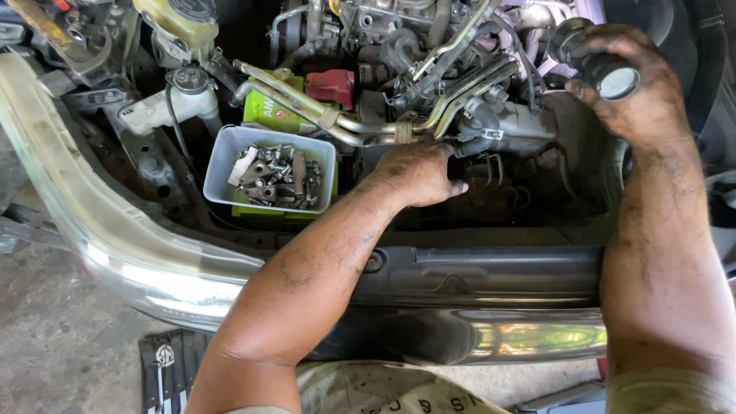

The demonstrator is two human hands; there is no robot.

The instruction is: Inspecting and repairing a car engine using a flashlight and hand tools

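I look down into an open engine bay. My left hand [418, 172], dark with grease, reaches down beside a grey metal housing [515, 123] under a bundle of metal pipes [360, 126]; its fingers curl under the parts and what they touch is hidden. My right hand [632, 84] is raised at the upper right and is closed around a black flashlight [602, 65] whose lens faces the camera.
A white plastic tub [230, 149] of several bolts and brackets sits on a green battery [272, 115] with a red terminal cap [331, 84]. Fluid reservoirs [180, 23] stand at upper left. The chrome bumper [115, 238] runs along the front, above the concrete floor [61, 337].
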